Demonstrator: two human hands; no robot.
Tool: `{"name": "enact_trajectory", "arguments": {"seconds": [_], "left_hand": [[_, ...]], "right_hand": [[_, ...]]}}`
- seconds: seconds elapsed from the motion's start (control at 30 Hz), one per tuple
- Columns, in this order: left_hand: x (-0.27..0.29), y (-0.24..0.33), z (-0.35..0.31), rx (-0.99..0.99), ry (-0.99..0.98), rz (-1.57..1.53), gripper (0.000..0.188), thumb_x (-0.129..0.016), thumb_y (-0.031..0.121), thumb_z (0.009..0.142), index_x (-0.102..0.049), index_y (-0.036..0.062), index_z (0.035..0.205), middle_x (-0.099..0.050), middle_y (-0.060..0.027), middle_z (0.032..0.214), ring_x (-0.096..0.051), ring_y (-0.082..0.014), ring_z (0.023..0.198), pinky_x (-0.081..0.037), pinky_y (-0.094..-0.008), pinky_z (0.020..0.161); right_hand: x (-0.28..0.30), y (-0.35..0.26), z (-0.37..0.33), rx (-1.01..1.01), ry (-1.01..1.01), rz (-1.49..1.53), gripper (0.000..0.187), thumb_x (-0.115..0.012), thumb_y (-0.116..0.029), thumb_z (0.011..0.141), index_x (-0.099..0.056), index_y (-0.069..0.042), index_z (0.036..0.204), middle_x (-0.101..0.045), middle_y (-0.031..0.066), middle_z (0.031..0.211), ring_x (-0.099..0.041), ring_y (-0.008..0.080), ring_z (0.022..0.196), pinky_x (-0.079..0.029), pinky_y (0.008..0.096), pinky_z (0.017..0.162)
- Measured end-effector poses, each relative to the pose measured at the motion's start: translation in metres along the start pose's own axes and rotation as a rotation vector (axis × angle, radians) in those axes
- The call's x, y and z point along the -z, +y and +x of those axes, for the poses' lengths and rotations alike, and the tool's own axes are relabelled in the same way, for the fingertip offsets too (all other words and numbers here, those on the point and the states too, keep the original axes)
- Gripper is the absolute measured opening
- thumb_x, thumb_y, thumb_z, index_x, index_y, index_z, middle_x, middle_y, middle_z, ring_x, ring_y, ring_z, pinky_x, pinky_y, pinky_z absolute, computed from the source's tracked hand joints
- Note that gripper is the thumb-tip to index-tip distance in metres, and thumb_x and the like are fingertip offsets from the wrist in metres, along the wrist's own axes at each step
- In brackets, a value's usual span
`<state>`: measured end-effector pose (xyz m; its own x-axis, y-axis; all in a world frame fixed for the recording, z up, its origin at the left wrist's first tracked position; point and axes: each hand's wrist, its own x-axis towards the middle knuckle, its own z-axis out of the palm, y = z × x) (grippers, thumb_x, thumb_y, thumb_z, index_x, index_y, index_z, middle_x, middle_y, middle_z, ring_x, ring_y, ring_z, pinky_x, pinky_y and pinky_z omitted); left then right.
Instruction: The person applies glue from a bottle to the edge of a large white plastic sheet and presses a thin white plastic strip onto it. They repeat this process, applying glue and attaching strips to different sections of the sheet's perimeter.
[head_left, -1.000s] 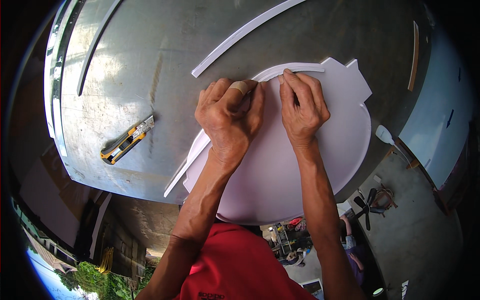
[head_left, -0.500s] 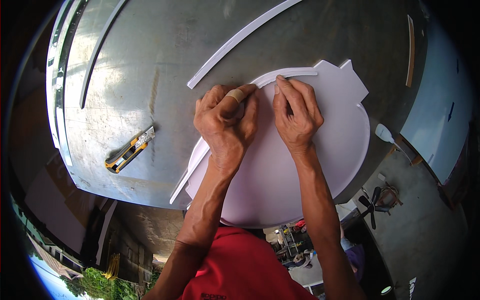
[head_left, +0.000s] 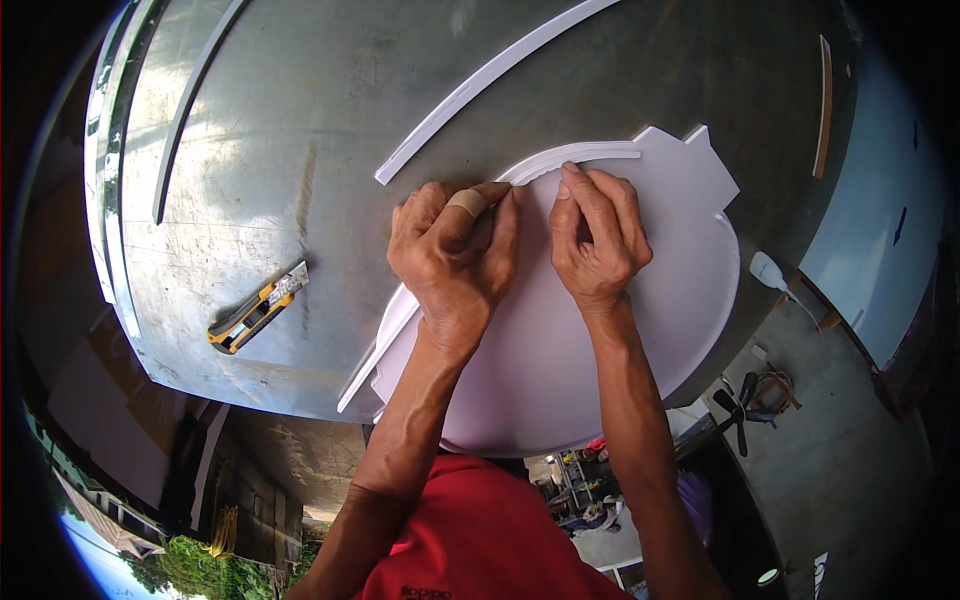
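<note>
A pale, round panel [head_left: 540,370] with a raised rim and an angular notched tab at its far right lies in front of me. Along its far left edge runs a thin, flexible white strip [head_left: 605,152], curved and passing beneath my left hand. My left hand [head_left: 452,255], a tan bandage around one finger, is closed with thumb and forefinger pinching this strip at the rim. Farther right along the strip, my right hand [head_left: 600,240] is closed too, its fingertips at the strip's inner edge. The strip's near end sticks out past my left wrist.
On the metal table [head_left: 340,330] at left lies a yellow and black utility knife [head_left: 258,308], blade extended. A longer white strip [head_left: 480,85] rests beyond the panel, and a dark-edged strip [head_left: 190,120] farther left. A brown strip [head_left: 823,110] is at far right.
Both hands keep their pinching poses on the strip. My right fingertips sit slightly nearer to me and closer to the strip's inner edge; the whole view has shifted a little.
</note>
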<state>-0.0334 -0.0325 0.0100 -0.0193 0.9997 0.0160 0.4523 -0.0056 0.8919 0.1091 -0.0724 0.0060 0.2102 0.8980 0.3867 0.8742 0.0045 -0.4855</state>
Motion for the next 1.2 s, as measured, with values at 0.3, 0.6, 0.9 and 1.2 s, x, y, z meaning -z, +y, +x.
{"name": "enact_trajectory", "arguments": {"seconds": [0.3,0.6,0.9,1.2], "left_hand": [[-0.005,-0.001,-0.001,0.045,0.008,-0.061,0.013,-0.090,0.006,0.076,-0.083,0.0052,0.088,-0.063,-0.0056,0.070,-0.059,-0.0239,0.066,-0.047,-0.0368,0.068],[0.001,0.003,0.005,0.033,-0.032,-0.044,0.016,-0.089,0.011,0.082,-0.085,0.0023,0.094,-0.070,-0.0075,0.076,-0.070,-0.0191,0.070,-0.055,-0.0330,0.071],[-0.003,-0.007,0.006,-0.012,-0.052,0.084,0.020,-0.091,0.021,0.083,-0.088,0.0058,0.095,-0.082,-0.0083,0.086,-0.074,-0.0164,0.077,-0.058,-0.0344,0.078],[0.001,-0.001,0.010,-0.002,-0.060,0.071,0.022,-0.089,0.022,0.082,-0.087,0.0051,0.095,-0.081,-0.0094,0.088,-0.076,-0.0199,0.079,-0.058,-0.0335,0.078]], "right_hand": [[-0.006,0.008,0.002,0.069,0.070,0.059,0.029,-0.074,0.012,0.085,-0.074,0.002,0.112,-0.067,0.0099,0.097,-0.068,0.0231,0.079,-0.058,0.0348,0.066],[0.073,0.020,-0.039,-0.541,0.417,0.212,0.030,-0.075,-0.003,0.098,-0.065,0.001,0.126,-0.066,0.0075,0.105,-0.065,0.0151,0.089,-0.055,0.0310,0.080],[0.206,0.179,-0.158,-0.946,0.778,0.108,0.072,-0.093,-0.005,0.083,-0.054,0.005,0.143,-0.063,0.0162,0.129,-0.062,0.0237,0.115,-0.054,0.0376,0.101],[0.229,0.250,-0.144,-0.893,0.452,0.340,0.070,-0.093,-0.013,0.085,-0.062,0.001,0.147,-0.071,0.0140,0.136,-0.066,0.0230,0.124,-0.051,0.0383,0.113]]}}
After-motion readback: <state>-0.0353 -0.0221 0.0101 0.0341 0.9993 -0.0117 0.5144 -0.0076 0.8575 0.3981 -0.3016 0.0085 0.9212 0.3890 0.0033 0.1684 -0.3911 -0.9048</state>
